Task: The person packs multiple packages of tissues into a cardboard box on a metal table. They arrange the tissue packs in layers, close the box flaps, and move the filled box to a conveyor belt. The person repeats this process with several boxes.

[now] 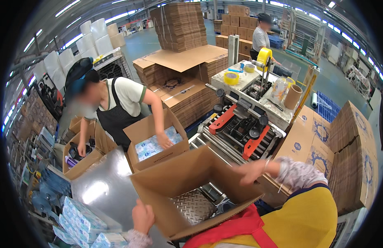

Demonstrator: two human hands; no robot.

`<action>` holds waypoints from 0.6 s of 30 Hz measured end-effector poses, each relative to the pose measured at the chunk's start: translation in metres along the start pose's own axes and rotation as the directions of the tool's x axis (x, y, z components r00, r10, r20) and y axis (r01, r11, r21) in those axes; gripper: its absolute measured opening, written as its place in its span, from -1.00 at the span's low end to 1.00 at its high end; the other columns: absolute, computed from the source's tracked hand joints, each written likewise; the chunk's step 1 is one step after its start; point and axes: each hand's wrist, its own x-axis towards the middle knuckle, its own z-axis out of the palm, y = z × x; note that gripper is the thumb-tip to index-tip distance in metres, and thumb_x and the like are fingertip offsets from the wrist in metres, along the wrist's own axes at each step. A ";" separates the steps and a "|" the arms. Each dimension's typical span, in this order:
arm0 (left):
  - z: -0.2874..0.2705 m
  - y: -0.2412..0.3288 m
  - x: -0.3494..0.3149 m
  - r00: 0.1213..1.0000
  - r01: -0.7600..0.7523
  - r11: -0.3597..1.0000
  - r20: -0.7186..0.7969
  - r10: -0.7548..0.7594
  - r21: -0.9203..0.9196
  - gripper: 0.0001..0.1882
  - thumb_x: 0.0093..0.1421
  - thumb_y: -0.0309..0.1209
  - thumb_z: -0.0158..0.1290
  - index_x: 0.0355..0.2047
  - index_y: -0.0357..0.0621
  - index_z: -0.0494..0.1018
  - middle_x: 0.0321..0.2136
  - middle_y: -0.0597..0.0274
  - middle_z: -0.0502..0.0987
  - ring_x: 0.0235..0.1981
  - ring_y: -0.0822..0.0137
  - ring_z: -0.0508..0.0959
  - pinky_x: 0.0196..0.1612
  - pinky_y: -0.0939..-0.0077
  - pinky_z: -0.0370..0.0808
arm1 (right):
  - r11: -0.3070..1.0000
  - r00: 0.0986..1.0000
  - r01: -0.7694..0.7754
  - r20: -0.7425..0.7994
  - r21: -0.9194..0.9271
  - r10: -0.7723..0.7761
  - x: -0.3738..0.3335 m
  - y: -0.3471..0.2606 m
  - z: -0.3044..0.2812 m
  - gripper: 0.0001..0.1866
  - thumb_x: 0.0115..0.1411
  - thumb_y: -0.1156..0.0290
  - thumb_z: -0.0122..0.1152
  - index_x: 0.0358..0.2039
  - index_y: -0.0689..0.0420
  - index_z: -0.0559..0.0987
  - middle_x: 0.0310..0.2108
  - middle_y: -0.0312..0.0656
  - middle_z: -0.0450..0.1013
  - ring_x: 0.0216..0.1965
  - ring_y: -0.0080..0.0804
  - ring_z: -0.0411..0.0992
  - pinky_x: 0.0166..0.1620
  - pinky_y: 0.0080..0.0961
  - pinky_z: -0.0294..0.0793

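Note:
In front of me stands an open cardboard box (168, 192), tilted, with a diamond-plate surface and rollers showing through its open bottom. My left hand (142, 215) is beside the box's left wall, its fingers curled and nothing visible in them. Over the right rim is my right hand (250, 170), slightly blurred, fingers stretched out; whether it touches the cardboard I cannot tell. Just beyond is another box (158, 160) with blue-and-white packs (152, 147) inside, where a co-worker's hand (163, 140) rests. That person's other hand (81, 149) reaches into a smaller box at left.
Blue-and-white packs (82, 219) are stacked on the metal table (113, 177) at lower left. A taping machine (241, 124) with a roller conveyor stands ahead to the right. Flat cartons (352, 153) are stacked at right; more (179, 29) stand behind. Another person (260, 39) stands far off.

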 end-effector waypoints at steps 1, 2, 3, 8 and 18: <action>0.024 -0.004 0.011 1.000 0.014 0.989 -0.029 -0.010 0.145 -0.73 0.04 -0.37 -0.11 -0.38 -0.40 0.27 -0.73 -0.16 0.43 -0.63 -0.17 0.47 -0.50 0.02 0.39 | 0.969 0.988 0.151 -0.009 -0.194 -0.156 0.014 -0.012 0.025 -0.01 -0.03 0.23 0.10 0.22 0.32 -0.29 -0.39 0.09 0.43 -0.45 -0.17 0.46 -0.44 -0.41 0.46; 0.016 0.036 0.024 0.983 0.167 0.975 0.053 -0.176 0.145 -0.61 0.05 -0.31 -0.14 -0.23 -0.43 0.22 -0.68 -0.17 0.47 -0.61 -0.18 0.48 -0.44 -0.06 0.40 | 0.951 0.994 0.077 -0.049 -0.301 -0.096 0.037 -0.047 0.044 -0.01 -0.02 0.15 0.11 0.17 0.48 -0.23 -0.39 0.16 0.44 -0.42 -0.02 0.46 -0.33 -0.36 0.47; 0.047 0.037 0.024 0.979 0.091 0.973 0.159 -0.126 0.210 -0.49 0.06 -0.24 -0.14 -0.12 -0.47 0.17 -0.66 -0.14 0.49 -0.58 -0.16 0.50 -0.43 -0.02 0.42 | 0.894 0.999 -0.007 -0.047 -0.448 -0.016 0.047 -0.085 0.049 0.02 0.00 0.00 0.12 0.14 0.56 -0.14 -0.40 0.21 0.45 -0.36 0.07 0.45 -0.24 -0.32 0.45; 0.073 0.017 -0.015 0.296 -0.133 0.883 0.832 0.469 -0.450 -0.05 -0.01 0.27 -0.05 0.18 -0.22 0.12 0.05 -0.22 0.28 0.13 -0.02 0.23 0.17 0.23 0.12 | 0.905 0.994 -0.080 -0.102 -0.418 0.040 0.155 -0.027 0.081 0.00 0.02 -0.10 0.12 0.13 0.49 -0.04 -0.47 0.17 0.47 -0.40 0.05 0.47 -0.33 -0.22 0.44; 0.089 -0.064 -0.005 0.995 0.064 0.997 0.080 -0.060 -0.046 -0.08 -0.12 -0.16 0.27 0.15 -0.28 0.05 0.06 -0.09 0.24 0.14 0.02 0.20 0.15 0.21 0.20 | 0.805 0.436 0.524 -0.725 -0.277 -0.533 0.199 -0.148 -0.070 -0.64 0.13 0.10 0.09 -0.32 0.18 0.56 -0.48 -0.11 0.49 -0.43 -0.24 0.46 -0.31 -0.42 0.43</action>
